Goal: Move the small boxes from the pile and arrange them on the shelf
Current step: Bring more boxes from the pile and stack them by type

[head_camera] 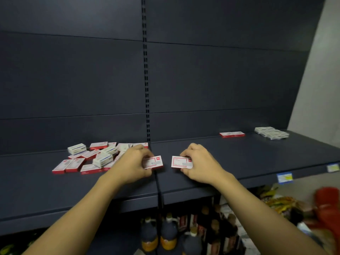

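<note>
Head view
Left hand (135, 163): pinched a red-and-white box (153, 162) by its left end, just right of the pile (92, 158).
Right hand (199, 163): pinched a second box (181, 161) by its right end, near the first but apart from it.
Long axis: both boxes lay flat, running left to right along the shelf (248, 161).
Arranged boxes: one red box (232, 134) and a white stack (272, 133) sat at the back right, well apart from both hands.
Nearer hand: the right, judging by position, so it likely places first.
</note>
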